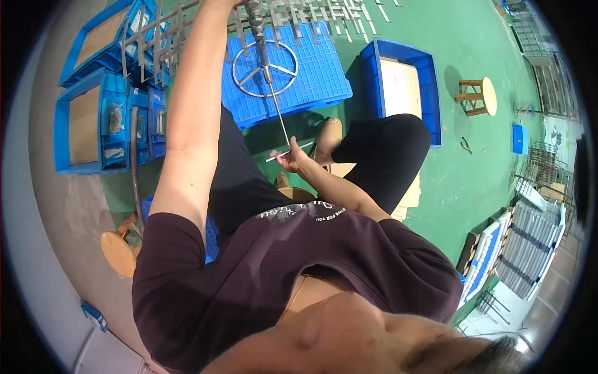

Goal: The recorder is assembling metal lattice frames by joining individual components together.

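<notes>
The rod is silver-grey, the gridded platform blue, the floor green, the shirt maroon.

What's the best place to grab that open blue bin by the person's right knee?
I'd take the open blue bin by the rims of its two long walls, reaching down from above: its open top faces up and those edges show clearly. The end nearest the person looks worse, since the right knee hides part of it.

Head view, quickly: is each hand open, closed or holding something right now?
Left hand: out past the top edge, so its grip cannot be told.
Right hand: closed, holding a slim pale bar.
</notes>
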The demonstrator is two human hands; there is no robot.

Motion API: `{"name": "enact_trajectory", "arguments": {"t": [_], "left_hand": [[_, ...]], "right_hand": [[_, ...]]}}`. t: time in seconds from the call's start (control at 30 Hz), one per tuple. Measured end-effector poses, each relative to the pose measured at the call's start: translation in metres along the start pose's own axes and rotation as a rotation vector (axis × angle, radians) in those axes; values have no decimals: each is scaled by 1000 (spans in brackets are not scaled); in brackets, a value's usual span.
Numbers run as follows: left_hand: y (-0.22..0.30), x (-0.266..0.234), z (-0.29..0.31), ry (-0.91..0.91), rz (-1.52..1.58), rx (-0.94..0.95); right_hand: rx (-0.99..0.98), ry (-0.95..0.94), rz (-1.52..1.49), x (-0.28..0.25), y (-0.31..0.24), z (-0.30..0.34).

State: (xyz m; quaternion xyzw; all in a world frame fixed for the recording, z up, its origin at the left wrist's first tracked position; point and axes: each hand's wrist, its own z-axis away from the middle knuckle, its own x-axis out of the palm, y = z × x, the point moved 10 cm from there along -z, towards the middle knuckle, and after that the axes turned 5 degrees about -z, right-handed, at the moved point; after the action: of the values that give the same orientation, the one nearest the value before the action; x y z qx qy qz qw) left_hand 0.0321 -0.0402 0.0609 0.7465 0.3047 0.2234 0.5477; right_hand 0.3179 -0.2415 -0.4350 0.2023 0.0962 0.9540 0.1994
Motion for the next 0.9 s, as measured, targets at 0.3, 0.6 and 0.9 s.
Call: {"name": "enact_trajectory", "arguments": {"t": [0.3, 0.6, 0.9], "left_hand": [[-8, 32, 2, -294, 642, -240], [-24, 4, -15, 28, -13, 0], [-29, 21, -23, 1, 180, 121]], "right_hand": [[-895, 173, 841, 3, -52, 43], [-1298, 719, 1993, 60, -40, 95], [-1532, 522, 1923, 78, -35, 102]]}}
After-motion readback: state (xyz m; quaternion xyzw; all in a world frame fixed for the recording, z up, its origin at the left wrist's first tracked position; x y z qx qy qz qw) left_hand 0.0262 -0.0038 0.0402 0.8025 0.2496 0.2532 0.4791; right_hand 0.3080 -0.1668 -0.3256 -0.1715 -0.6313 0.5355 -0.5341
